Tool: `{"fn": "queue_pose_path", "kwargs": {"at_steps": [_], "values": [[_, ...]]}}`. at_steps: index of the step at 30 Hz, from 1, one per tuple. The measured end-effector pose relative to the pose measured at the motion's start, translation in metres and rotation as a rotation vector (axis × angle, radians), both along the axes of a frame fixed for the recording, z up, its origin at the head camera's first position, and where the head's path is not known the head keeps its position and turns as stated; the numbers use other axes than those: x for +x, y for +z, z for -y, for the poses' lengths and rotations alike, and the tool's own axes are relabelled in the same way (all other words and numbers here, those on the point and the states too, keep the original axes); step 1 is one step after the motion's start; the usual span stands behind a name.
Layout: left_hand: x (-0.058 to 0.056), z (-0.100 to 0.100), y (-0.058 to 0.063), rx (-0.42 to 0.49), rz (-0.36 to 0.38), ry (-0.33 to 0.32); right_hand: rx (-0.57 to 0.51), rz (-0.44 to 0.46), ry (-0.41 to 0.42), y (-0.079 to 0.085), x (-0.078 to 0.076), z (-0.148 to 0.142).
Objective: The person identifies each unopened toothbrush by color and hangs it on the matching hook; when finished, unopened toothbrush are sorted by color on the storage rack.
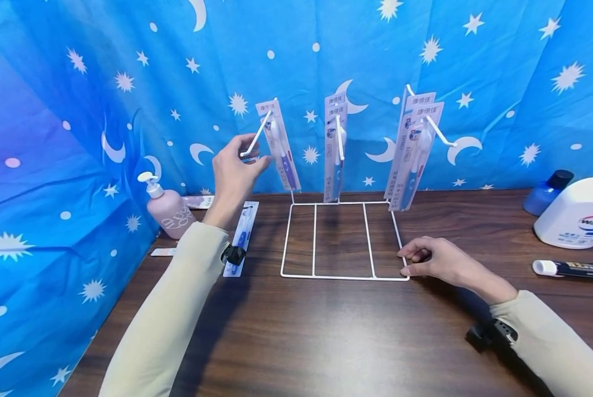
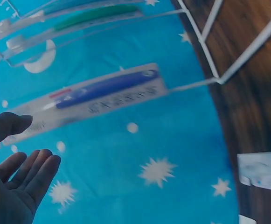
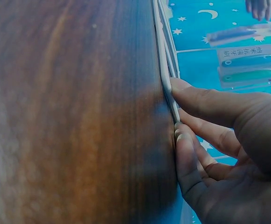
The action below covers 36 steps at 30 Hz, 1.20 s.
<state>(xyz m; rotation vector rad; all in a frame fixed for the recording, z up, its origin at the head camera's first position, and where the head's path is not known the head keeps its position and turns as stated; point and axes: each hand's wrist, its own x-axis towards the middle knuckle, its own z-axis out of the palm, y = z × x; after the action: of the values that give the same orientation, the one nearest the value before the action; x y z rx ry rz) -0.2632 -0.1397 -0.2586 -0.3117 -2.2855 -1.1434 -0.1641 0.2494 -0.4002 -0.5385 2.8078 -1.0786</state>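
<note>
A white wire display rack (image 1: 344,278) stands on the table, with packaged toothbrushes hanging from its hooks. My left hand (image 1: 239,171) is beside the left hook (image 1: 256,132), its fingers apart and gripping nothing. On that hook hangs a purple packaged toothbrush (image 1: 283,146); in the left wrist view the thumb overlaps the end of this pack (image 2: 102,93), and contact cannot be told. Packs hang on the middle hook (image 1: 339,138) and the right hook (image 1: 440,131) too. At the base's front right corner, my right hand (image 1: 437,262) pinches the rack's wire (image 3: 165,74) between thumb and fingers.
Another packaged toothbrush (image 1: 241,237) lies left of the rack, under my left forearm. A pink pump bottle (image 1: 169,212) stands farther left. At the right are a blue bottle (image 1: 546,193), a white bottle (image 1: 571,220) and a black tube (image 1: 581,269). A starry blue cloth (image 1: 296,66) hangs behind.
</note>
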Motion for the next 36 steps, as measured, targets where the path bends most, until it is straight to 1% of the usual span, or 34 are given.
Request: {"fn": "queue_pose_path", "kwargs": {"at_steps": [4,8,14,16,18,20,22,23,26,28,31,33,36], "values": [[-0.002,0.017,-0.015,-0.038,0.045,0.042,0.006,-0.002,-0.003,0.000,-0.001,-0.001],[-0.010,0.034,-0.035,-0.076,0.107,0.103,0.003,0.000,-0.005,0.000,-0.001,-0.001],[-0.021,0.058,-0.069,-0.078,0.256,0.198,-0.011,0.010,0.003,-0.002,-0.002,0.000],[-0.024,0.066,-0.078,-0.110,0.324,0.212,-0.012,0.013,0.002,-0.002,-0.001,0.000],[-0.027,0.072,-0.085,-0.154,0.404,0.208,-0.008,0.018,-0.003,-0.002,0.000,0.000],[-0.031,0.076,-0.092,-0.204,0.463,0.195,-0.007,0.021,-0.007,-0.001,0.000,0.000],[-0.033,0.078,-0.097,-0.225,0.517,0.184,-0.005,0.025,-0.011,-0.001,0.000,0.000],[-0.034,0.079,-0.099,-0.232,0.531,0.183,-0.002,0.027,-0.015,-0.001,0.001,0.000],[-0.036,0.079,-0.105,-0.222,0.570,0.196,0.001,0.022,-0.015,-0.001,0.001,0.000],[-0.036,0.080,-0.108,-0.198,0.609,0.208,0.002,0.019,-0.013,0.000,0.001,0.000],[-0.037,0.081,-0.112,-0.185,0.639,0.224,-0.001,0.010,-0.006,0.000,0.001,0.001],[-0.038,0.080,-0.115,-0.197,0.642,0.231,-0.004,0.005,-0.002,0.000,0.001,0.000],[-0.039,0.078,-0.118,-0.244,0.628,0.242,-0.009,0.001,-0.002,0.000,0.001,0.000]]}}
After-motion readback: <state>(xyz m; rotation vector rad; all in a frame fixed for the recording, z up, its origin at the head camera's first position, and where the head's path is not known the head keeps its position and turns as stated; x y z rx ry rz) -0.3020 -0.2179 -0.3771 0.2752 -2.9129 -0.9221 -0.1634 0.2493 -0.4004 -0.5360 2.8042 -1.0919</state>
